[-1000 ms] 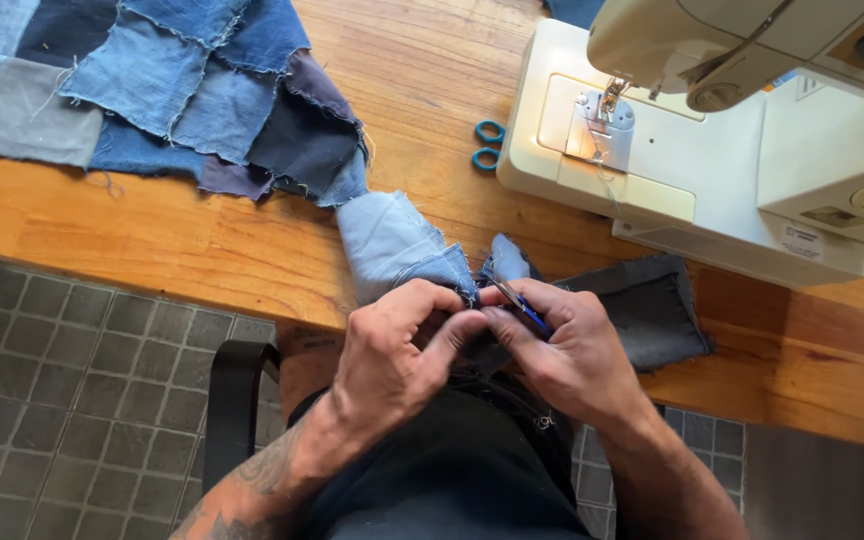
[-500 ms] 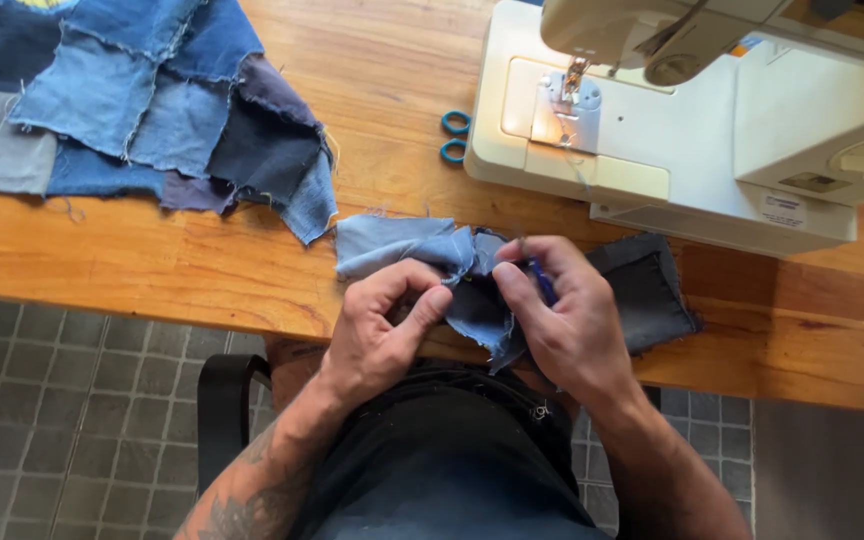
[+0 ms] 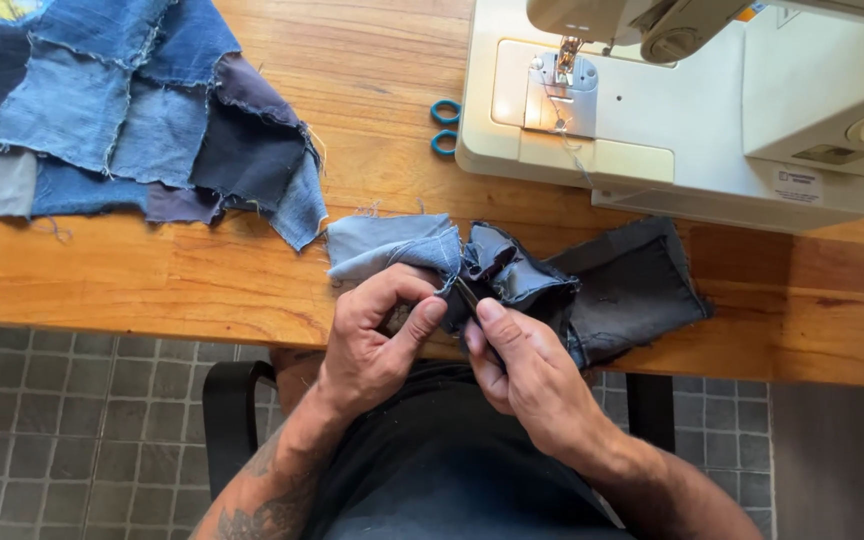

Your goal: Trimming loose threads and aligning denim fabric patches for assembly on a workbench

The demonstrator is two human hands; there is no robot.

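left hand (image 3: 377, 335) pinching denim pieces (image 3: 512, 270), right hand (image 3: 532, 375) perhaps gripping half-hidden tool (image 3: 469, 296)

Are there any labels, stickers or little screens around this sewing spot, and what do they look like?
Sticker: small white rectangle with dark print, on the front face of the cream sewing machine, right of the needle.
Panel: small dark grey slanted rectangle on the machine's body, just above the sticker; whether it is a screen, I cannot tell.

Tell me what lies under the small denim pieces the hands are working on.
The wooden table edge lies under the denim pieces; past it, the person's lap. The table beneath the dark piece is covered.
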